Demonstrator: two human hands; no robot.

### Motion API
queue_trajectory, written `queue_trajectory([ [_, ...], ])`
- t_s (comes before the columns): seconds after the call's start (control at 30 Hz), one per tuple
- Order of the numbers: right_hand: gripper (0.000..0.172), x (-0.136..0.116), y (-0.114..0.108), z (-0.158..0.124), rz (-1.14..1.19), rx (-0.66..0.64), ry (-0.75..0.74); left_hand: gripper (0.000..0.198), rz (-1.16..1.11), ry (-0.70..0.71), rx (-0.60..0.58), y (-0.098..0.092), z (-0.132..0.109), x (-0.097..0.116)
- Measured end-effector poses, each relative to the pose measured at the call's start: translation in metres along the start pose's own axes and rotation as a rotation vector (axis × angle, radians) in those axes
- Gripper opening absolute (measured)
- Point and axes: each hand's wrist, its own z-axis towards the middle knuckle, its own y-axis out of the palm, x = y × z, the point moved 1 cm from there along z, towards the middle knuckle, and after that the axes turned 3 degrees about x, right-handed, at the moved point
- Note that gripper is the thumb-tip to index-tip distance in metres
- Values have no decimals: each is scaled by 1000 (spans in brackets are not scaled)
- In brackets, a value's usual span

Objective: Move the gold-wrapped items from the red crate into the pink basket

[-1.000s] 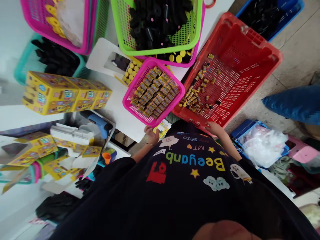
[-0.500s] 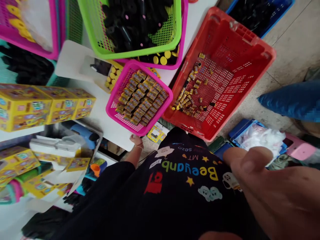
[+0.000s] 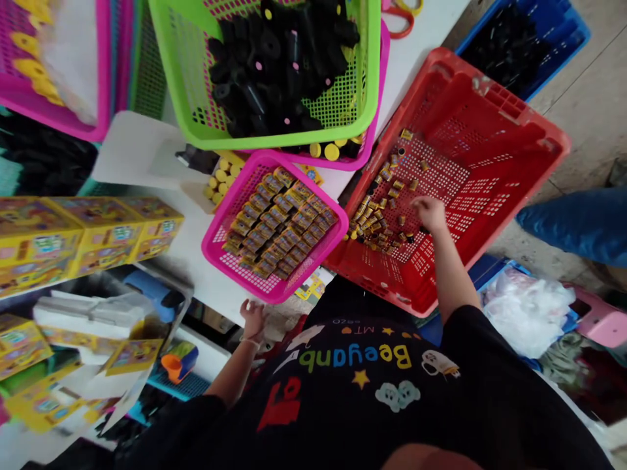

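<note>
My right hand (image 3: 431, 214) reaches down into a red perforated crate (image 3: 509, 156), its fingers apart above the crate's floor. Small yellow-and-brown labelled cylinders (image 3: 372, 219) lie loose in there, heaped toward the near left corner, and I see none in the fingers. A dark small piece sits just under the hand. My left hand (image 3: 253, 318) hangs by the white table's edge, just below a magenta basket (image 3: 274, 297); its fingers are loosely bent and look apart, holding nothing visible. Many similar labelled cylinders (image 3: 279, 225) stand in neat rows inside that basket.
A green basket (image 3: 235, 138) of black parts rests on another magenta basket behind. Yellow printed boxes (image 3: 102, 228) line the left. Yellow-capped pieces (image 3: 223, 176) fill a small box. Orange-handled scissors (image 3: 404, 23) lie at the top. A blue crate (image 3: 563, 59) stands beyond the red one.
My right hand has gone from close to the camera at the lower right down into the red crate. My left hand has shifted slightly left and lower in view. The view itself has tilted.
</note>
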Motion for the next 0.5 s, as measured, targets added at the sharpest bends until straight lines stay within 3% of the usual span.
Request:
queue_trajectory([
  [0.13, 7, 33, 78, 77, -68, -11, 34, 56, -252, -239, 20, 0, 2, -10],
  [0.3, 54, 47, 137, 143, -51, 74, 99, 89, -420, -360, 14, -5, 3, -12],
  [0.4, 56, 59, 159, 140, 123, 73, 192, 95, -472, -378, 3, -6, 5, -12],
  [0.5, 47, 75, 169, 103, 453, 36, 299, 102, -507, -394, -8, -6, 5, -15],
])
